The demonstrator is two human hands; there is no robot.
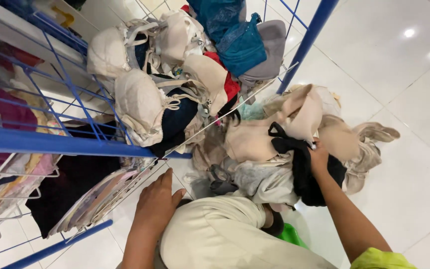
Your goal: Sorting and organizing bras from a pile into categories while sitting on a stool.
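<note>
Undergarments spill from a blue wire rack [65, 142] onto a white tiled floor [414, 114], where a person sorts through a loose heap of bras [274, 144] in beige, cream and black. The right hand [318, 155] has its fingers closed on a black bra [302, 167], pinching it near the top, seemingly to lift it free of the tangle; the garment's long axis runs roughly up and down the frame, from a strap near a beige cup down toward the person's knee [215, 234]. The left hand [156, 203] rests flat beside the rack's lower shelf, fingers together and extended, holding nothing, apparently bracing the crouching body. Above, 1 wire basket [175, 65] carries more cream, navy, red and teal pieces heaped loosely against its mesh.
</note>
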